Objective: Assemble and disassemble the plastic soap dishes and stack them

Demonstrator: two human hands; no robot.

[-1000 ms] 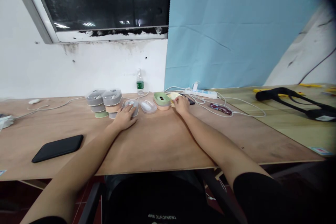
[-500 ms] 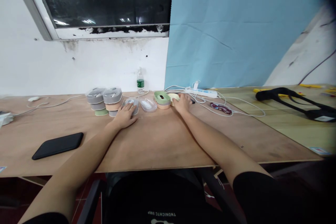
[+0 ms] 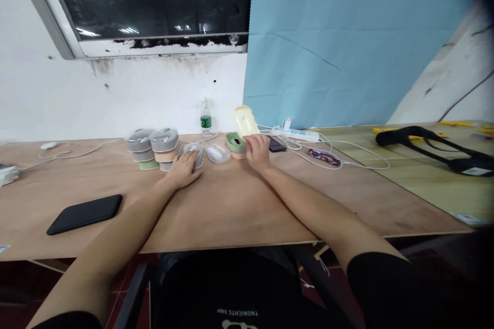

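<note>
My right hand (image 3: 258, 153) pinches a pale yellow oblong tray (image 3: 246, 121) by its lower end and holds it tilted upright above the table. Just left of and behind that hand stands a small box (image 3: 233, 141) with a green upper part and a peach lower part; a dark spot shows inside. My left hand (image 3: 182, 169) lies flat with its fingers over a low grey box (image 3: 196, 152) with a clear lid. Between the two hands a clear plastic lid (image 3: 218, 153) rests on the table. Two stacks of boxes, a left stack (image 3: 142, 148) and a right stack (image 3: 165, 145), stand beside my left hand.
A black phone-like slab (image 3: 85, 214) lies at the front left. By the wall stands a water bottle (image 3: 206, 118). White cables run around a power strip (image 3: 303, 135), a dark phone (image 3: 277, 144) and a maroon object (image 3: 324, 157). A black strap-like frame (image 3: 436, 149) lies far right.
My right hand has lifted the pale yellow tray from beside the green box and turned it upright, moving slightly left. The dark phone behind shows more. My left hand has stayed in place.
</note>
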